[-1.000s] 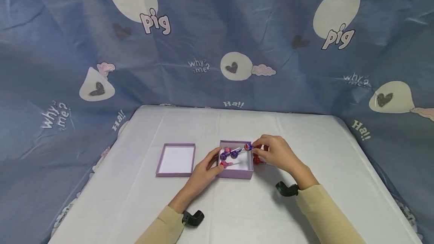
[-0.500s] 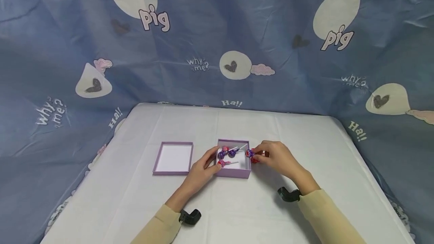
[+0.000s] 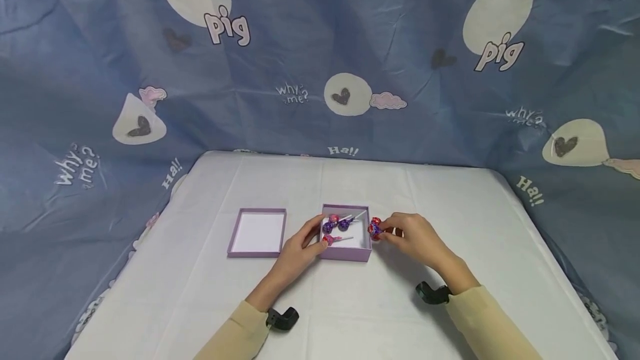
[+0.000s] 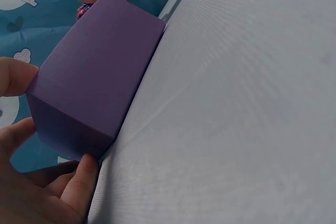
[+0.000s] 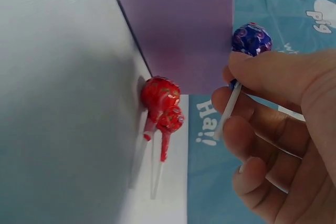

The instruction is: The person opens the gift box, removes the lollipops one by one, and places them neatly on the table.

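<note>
An open-topped purple box stands on the white table. My left hand grips its left end, thumb and fingers at the corners. Inside lie several lollipops: a pink one at the front, with dark purple ones and another pinkish one further back. My right hand pinches a blue-purple lollipop by its stick just under the wrapped ball, beside the box's right wall. Below it, red lollipops lie on the table close against that wall, sticks pointing away from the box.
A shallow purple lid with a white inside lies upturned left of the box. White cloth covers the table. Behind and around it hangs a blue printed curtain.
My right hand has carried the blue-purple lollipop from over the box's right edge, rightward and down to outside the wall. My left hand keeps its hold on the box.
</note>
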